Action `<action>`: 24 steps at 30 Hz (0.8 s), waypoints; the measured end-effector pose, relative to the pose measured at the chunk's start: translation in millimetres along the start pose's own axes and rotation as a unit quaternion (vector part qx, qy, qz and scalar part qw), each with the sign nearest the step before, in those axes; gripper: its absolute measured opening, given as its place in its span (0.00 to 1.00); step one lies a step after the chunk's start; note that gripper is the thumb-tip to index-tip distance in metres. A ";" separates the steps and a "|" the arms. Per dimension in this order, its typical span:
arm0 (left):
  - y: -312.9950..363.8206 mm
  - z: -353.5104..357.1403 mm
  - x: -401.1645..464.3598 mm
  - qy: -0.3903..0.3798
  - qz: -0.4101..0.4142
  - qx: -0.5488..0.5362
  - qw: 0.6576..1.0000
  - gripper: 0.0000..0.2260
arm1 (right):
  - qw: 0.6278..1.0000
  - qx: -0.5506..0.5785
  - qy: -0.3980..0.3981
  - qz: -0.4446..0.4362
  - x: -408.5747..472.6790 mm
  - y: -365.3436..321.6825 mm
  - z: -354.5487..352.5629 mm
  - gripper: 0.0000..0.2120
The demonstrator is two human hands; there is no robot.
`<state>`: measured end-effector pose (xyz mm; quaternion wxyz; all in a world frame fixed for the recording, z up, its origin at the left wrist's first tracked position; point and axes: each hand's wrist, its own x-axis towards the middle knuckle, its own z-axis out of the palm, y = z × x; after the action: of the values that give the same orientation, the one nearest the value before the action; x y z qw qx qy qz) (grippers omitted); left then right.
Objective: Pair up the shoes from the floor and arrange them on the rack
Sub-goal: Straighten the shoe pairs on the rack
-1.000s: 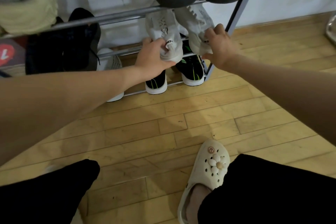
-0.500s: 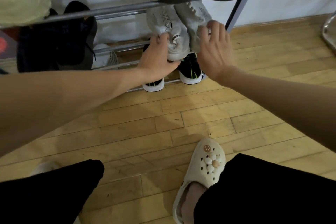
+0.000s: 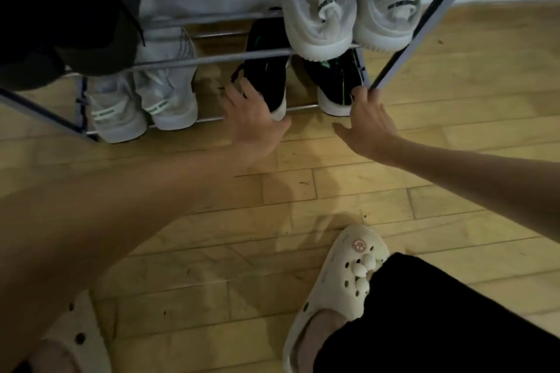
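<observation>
A metal shoe rack [image 3: 212, 59] stands against the wall. Two white sneakers [image 3: 321, 9] rest side by side on its middle shelf at the right. Below them on the bottom shelf sit two black shoes with green lines, the left one [image 3: 266, 70] and the right one [image 3: 336, 82], a gap between them. My left hand [image 3: 254, 121] reaches to the heel of the left black shoe, fingers spread against it. My right hand [image 3: 368, 118] is spread at the heel of the right black shoe, by the rack's leg. Neither hand grips anything.
Two grey-white sneakers [image 3: 142, 103] stand on the bottom shelf at the left. Dark shoes [image 3: 69, 15] fill the middle shelf's left side. The rack's slanted right leg [image 3: 424, 18] crosses near my right hand. My feet in cream clogs [image 3: 342, 281] rest on the wooden floor.
Both hands let go of the white sneakers on the middle shelf and dropped to the black shoes on the bottom shelf. The camera moved closer and lower.
</observation>
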<state>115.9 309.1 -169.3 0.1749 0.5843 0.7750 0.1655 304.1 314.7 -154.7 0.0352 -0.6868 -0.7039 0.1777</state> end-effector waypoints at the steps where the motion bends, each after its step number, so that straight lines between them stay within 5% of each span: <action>1: 1.8 5.3 2.6 -0.007 -0.027 -0.009 1.000 0.47 | 0.998 0.040 0.025 0.030 4.6 -1.8 6.3 0.31; 9: 2.6 28.6 21.4 -0.002 -0.135 -0.063 0.989 0.44 | 0.975 0.143 0.088 0.145 32.3 -9.0 40.2 0.40; 24: 51.9 57.5 10.0 0.003 -0.116 -0.050 0.992 0.38 | 0.983 0.135 0.088 0.090 34.7 13.7 40.2 0.42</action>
<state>184.1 335.3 -197.0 0.2194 0.4801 0.8291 0.1842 303.5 340.5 -203.1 0.1736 -0.7494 -0.6026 0.2123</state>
